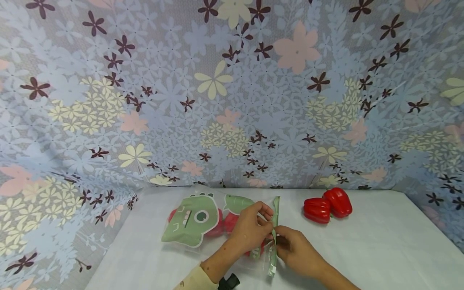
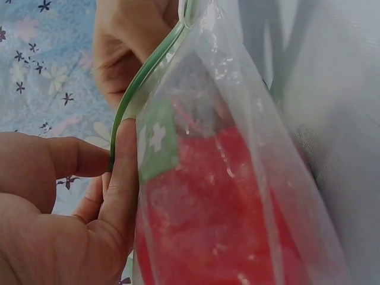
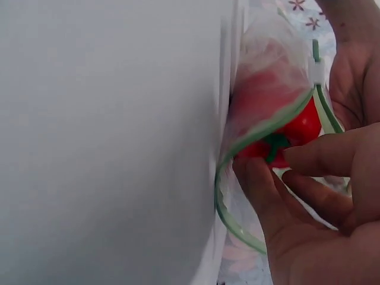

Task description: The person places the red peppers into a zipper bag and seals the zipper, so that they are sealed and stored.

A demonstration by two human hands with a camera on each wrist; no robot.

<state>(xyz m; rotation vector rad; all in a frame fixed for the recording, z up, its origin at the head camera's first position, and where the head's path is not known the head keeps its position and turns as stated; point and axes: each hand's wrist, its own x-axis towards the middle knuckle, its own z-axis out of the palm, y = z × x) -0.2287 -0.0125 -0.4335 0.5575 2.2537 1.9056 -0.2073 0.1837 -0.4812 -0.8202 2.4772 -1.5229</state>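
Observation:
A clear zip bag (image 1: 203,219) with a green cartoon dinosaur print lies on the white table, red bell peppers showing through its film. Its green zip edge (image 2: 139,80) runs along the right end, where both hands meet. My left hand (image 1: 251,225) pinches that edge between thumb and finger. From the other side, my right hand (image 1: 299,249) holds the edge with curled fingers. In the right wrist view the mouth gapes, and a red bell pepper (image 3: 306,123) with a green stem shows inside, close to the right fingertips. A small whitish slider (image 3: 319,73) sits on the zip.
Two glossy red bell peppers (image 1: 328,205) lie together on the table (image 1: 380,241), right of the bag. A black object (image 1: 229,282) shows beneath the left wrist at the front. Floral cloth (image 1: 232,100) hangs behind the table and along its sides.

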